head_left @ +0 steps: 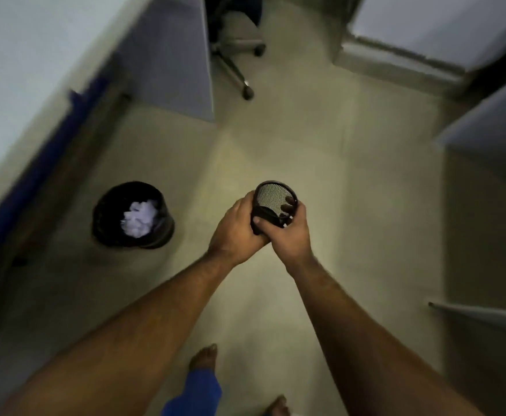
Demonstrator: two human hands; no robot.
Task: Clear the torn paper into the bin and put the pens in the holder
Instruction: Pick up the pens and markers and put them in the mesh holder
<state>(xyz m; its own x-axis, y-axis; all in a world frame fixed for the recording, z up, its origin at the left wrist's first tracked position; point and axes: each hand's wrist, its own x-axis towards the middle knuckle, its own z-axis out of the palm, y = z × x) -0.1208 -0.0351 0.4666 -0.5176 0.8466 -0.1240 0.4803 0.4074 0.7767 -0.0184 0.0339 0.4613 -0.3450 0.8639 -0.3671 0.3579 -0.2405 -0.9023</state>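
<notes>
Left hand (236,228) and right hand (291,232) both grip round black mesh holder (275,199) (fingers curled); crumpled white paper (139,220) in bin (103,217).

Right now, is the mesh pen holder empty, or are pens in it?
Empty as far as visible: the mesh pen holder, gripped by both hands, tilts its mouth toward the camera, showing only bare mesh.

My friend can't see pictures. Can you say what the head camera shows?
Both hands, left hand and right hand, hold a black mesh holder above the floor. To their left stands a black bin with crumpled white paper inside.
</notes>
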